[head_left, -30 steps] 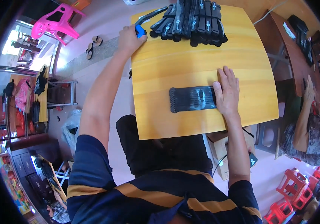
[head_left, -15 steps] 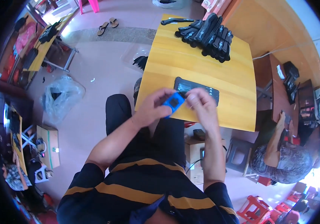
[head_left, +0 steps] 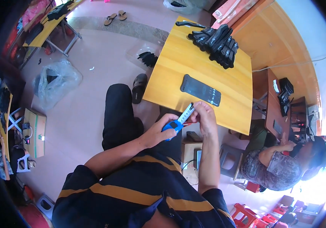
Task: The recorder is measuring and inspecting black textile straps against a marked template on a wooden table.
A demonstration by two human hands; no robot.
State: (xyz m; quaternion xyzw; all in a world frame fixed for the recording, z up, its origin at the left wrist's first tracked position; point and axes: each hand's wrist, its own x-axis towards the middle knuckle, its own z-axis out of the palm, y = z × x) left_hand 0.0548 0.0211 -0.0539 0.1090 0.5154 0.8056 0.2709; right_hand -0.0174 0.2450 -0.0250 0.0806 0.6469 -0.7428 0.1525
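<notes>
My left hand (head_left: 156,133) is closed around the blue case of a tape measure (head_left: 172,129), just off the table's near edge. A short length of its pale blade (head_left: 186,114) sticks out, slanting up to the right. At the blade's dark end tip, the fingers of my right hand (head_left: 206,118) are pinched together. Beyond my hands, a dark smartphone (head_left: 201,90) lies flat with its screen up on the yellow wooden table (head_left: 163,81).
A pile of black strap-like pieces (head_left: 220,45) covers the table's far end. On the floor lie a clear plastic bag (head_left: 58,81) and a dark sandal (head_left: 139,88). To the right, a person in a patterned top (head_left: 271,169) sits at a brown table (head_left: 278,102).
A length of blade now shows out of the tape measure. Both hands have moved down, nearer to me, leaving the smartphone fully in sight. The view has shifted.
</notes>
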